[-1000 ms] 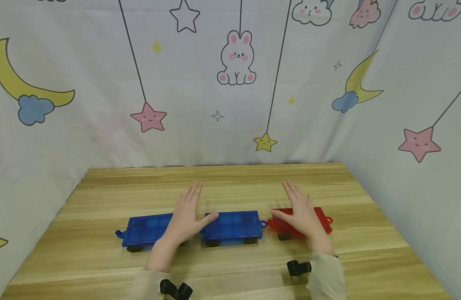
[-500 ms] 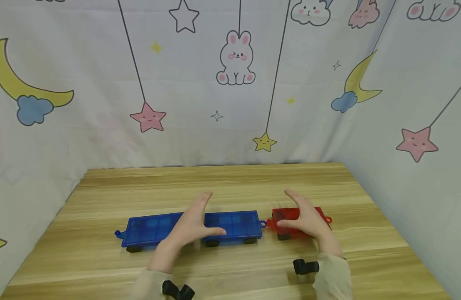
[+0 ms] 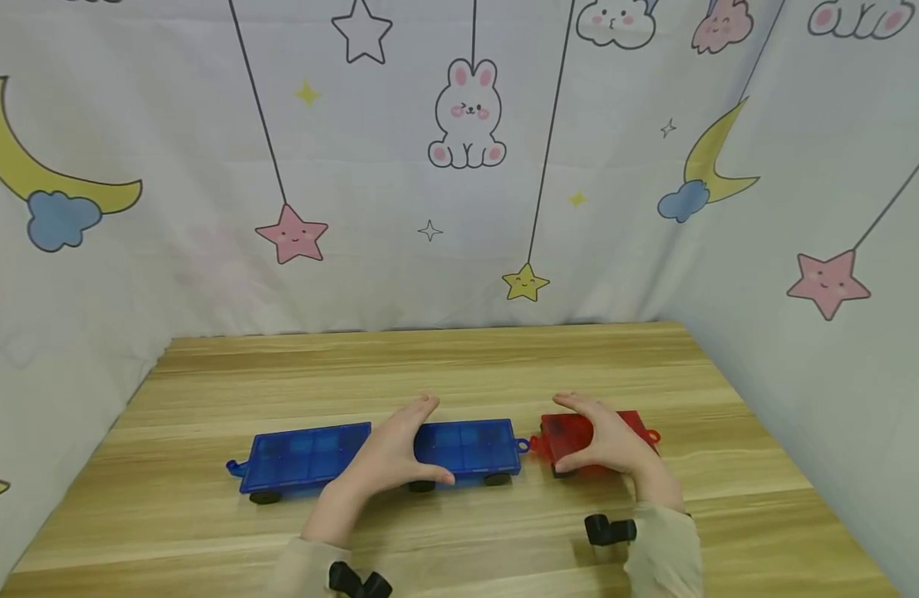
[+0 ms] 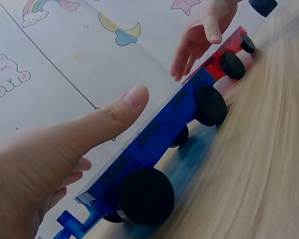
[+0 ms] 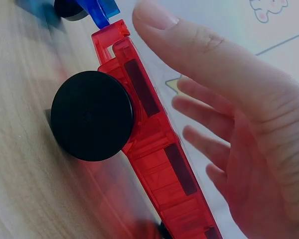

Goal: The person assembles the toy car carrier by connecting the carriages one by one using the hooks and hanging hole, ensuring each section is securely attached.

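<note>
Three flat, see-through toy wagons with black wheels stand in a row on the wooden table. In the head view my left hand (image 3: pixel 388 453) hovers over the near end of the middle blue wagon (image 3: pixel 470 440), thumb and fingers spread apart. The left wrist view shows the thumb above this blue wagon (image 4: pixel 134 154). My right hand (image 3: pixel 615 444) arches over the red wagon (image 3: pixel 566 433). Its thumb stays clear of the red wagon (image 5: pixel 164 164) in the right wrist view. Red and blue couplings meet between these two. The left blue wagon (image 3: pixel 306 457) stands at the row's far left.
Pale cloth (image 3: pixel 385 274) printed with stars, moons and a rabbit hangs behind and beside the wooden table (image 3: pixel 430 365). Black camera mounts (image 3: pixel 609 530) sit at both wrists. The left blue wagon's hook (image 3: pixel 238 468) points left.
Both hands have come lower over the wagons, and their fingers have bent from stretched forward to arched. The left hand has shifted slightly right. The wagons stand in the same places.
</note>
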`<action>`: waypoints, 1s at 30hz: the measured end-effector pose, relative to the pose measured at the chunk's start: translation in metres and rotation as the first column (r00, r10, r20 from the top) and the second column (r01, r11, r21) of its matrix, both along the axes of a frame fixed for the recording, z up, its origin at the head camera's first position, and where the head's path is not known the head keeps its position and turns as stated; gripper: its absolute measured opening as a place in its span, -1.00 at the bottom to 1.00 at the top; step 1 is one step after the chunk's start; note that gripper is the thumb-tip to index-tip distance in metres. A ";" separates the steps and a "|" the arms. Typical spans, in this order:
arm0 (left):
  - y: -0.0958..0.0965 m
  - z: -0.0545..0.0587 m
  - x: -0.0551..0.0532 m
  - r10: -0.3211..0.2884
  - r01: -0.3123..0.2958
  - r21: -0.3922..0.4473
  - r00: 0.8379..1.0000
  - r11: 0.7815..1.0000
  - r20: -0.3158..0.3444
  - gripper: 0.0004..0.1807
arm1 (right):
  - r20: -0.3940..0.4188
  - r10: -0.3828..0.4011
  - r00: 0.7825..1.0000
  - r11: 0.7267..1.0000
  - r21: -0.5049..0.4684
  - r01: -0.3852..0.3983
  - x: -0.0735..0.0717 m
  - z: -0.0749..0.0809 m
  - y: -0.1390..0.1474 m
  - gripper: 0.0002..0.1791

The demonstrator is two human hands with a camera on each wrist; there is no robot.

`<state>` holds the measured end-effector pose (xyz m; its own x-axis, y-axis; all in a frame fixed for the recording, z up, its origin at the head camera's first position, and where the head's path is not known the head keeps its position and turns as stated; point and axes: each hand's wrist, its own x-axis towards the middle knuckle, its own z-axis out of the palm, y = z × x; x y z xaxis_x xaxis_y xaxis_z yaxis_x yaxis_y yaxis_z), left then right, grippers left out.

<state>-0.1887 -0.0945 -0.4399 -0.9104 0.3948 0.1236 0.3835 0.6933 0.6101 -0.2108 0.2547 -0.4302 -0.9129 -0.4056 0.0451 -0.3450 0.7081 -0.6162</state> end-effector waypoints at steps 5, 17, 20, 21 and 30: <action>0.002 0.001 0.001 -0.024 0.023 -0.020 1.000 1.000 -0.007 0.22 | 0.035 0.024 0.999 1.000 -0.001 -0.024 0.000 0.001 0.001 0.06; 0.011 -0.001 0.000 -0.109 0.108 -0.042 0.994 0.993 -0.022 0.13 | 0.078 0.000 0.997 0.998 0.070 -0.006 0.000 0.003 0.000 -0.05; 0.013 -0.002 0.001 -0.120 0.118 -0.048 0.992 0.992 -0.031 0.11 | 0.085 -0.015 0.996 0.998 0.068 0.009 0.000 0.002 -0.001 -0.07; 0.013 -0.002 0.001 -0.121 0.119 -0.050 0.992 0.992 -0.032 0.11 | 0.086 -0.016 0.996 0.998 0.068 0.010 0.001 0.002 -0.002 -0.08; 0.014 -0.004 0.001 -0.121 0.118 -0.069 0.992 0.991 -0.040 0.09 | 0.084 -0.012 0.996 0.995 0.096 0.004 0.000 0.004 -0.005 -0.07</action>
<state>-0.1875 -0.0805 -0.4438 -0.8504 0.5091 0.1326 0.4916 0.6791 0.5451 -0.2103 0.2495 -0.4257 -0.9149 -0.3973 -0.0713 -0.2889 0.7677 -0.5719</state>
